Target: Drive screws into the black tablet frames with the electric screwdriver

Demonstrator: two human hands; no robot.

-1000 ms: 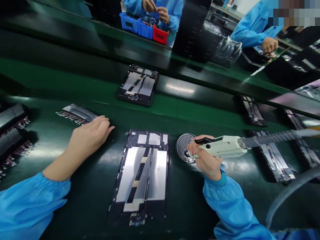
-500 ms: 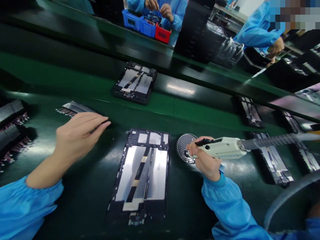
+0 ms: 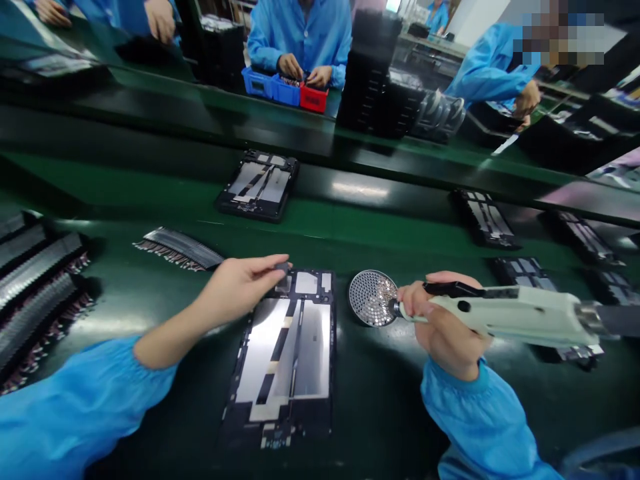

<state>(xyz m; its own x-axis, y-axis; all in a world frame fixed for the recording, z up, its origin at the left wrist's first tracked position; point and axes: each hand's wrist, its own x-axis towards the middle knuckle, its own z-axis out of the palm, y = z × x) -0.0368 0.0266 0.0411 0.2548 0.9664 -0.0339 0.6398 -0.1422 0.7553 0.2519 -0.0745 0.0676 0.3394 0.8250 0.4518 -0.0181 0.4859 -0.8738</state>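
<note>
My left hand [image 3: 243,283] pinches a small dark grey part [image 3: 284,268] between thumb and fingertips. It hovers over the upper left of an open tablet housing [image 3: 313,353], which lies in front of me with silver plates and a dark ribbon cable showing. Wrapped around a pale green electric screwdriver [image 3: 525,313] is my right hand [image 3: 445,320]. The screwdriver's tip is at the right side of a round perforated metal dish [image 3: 367,297]; small shiny screws appear to sit there. Whether the tip touches one, I cannot tell.
A curved row of thin parts with wires [image 3: 183,248] lies behind my left hand; more rows [image 3: 40,287] are at far left. A stack of tablet housings [image 3: 260,185] stands at the back, others [image 3: 485,217] at right. Co-workers sit beyond the ledge near blue bins [image 3: 260,83].
My left hand has moved right from beside the row of wired parts to the tablet housing's top, carrying the grey part. The screwdriver's tip stays at the dish; my view has shifted slightly.
</note>
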